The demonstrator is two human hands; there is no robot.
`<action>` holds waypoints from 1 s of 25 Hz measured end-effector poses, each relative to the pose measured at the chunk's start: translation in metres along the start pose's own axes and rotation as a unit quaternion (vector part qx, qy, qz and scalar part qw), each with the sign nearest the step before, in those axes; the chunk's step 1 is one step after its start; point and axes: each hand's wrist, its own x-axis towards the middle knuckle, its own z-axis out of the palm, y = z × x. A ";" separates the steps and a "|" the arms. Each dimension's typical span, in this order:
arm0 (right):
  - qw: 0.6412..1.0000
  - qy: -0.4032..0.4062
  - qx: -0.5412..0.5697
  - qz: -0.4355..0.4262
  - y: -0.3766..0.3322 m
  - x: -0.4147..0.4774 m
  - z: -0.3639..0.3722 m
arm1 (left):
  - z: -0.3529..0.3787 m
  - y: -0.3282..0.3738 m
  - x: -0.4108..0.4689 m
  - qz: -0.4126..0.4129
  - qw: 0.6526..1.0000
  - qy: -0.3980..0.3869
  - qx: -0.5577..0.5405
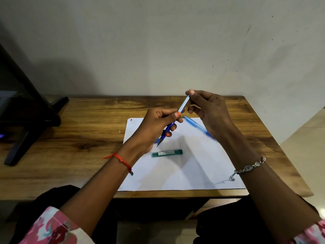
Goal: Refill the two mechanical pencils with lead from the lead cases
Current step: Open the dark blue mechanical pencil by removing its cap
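Note:
My left hand (156, 125) grips a dark blue mechanical pencil (182, 105) by its barrel, tip down and silver upper end tilted up to the right. My right hand (209, 110) pinches that silver top end between thumb and forefinger. A second, light blue pencil (195, 123) lies on the white paper (193, 169), partly hidden behind my right hand. A green lead case (167, 153) lies flat on the paper just below the held pencil's tip. A bit of blue, perhaps another case (157, 140), peeks out under my left hand.
The paper lies on a wooden desk (79, 131) against a pale wall. A black stand (26, 110) occupies the desk's left end. The desk's front edge runs just below the paper.

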 end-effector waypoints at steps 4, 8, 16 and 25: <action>0.999 0.015 0.027 0.015 0.001 0.001 -0.002 | 0.003 -0.002 0.002 -0.014 1.000 -0.003 -0.023; 0.995 0.065 0.057 0.039 0.003 0.002 -0.003 | 0.005 -0.002 0.002 -0.026 1.000 -0.003 -0.012; 0.985 0.124 0.099 0.067 0.003 0.000 -0.002 | 0.008 0.000 0.000 -0.047 0.999 0.005 0.000; 0.971 0.068 0.099 0.209 -0.003 0.011 -0.027 | 0.000 -0.003 0.001 -0.069 0.997 0.014 0.017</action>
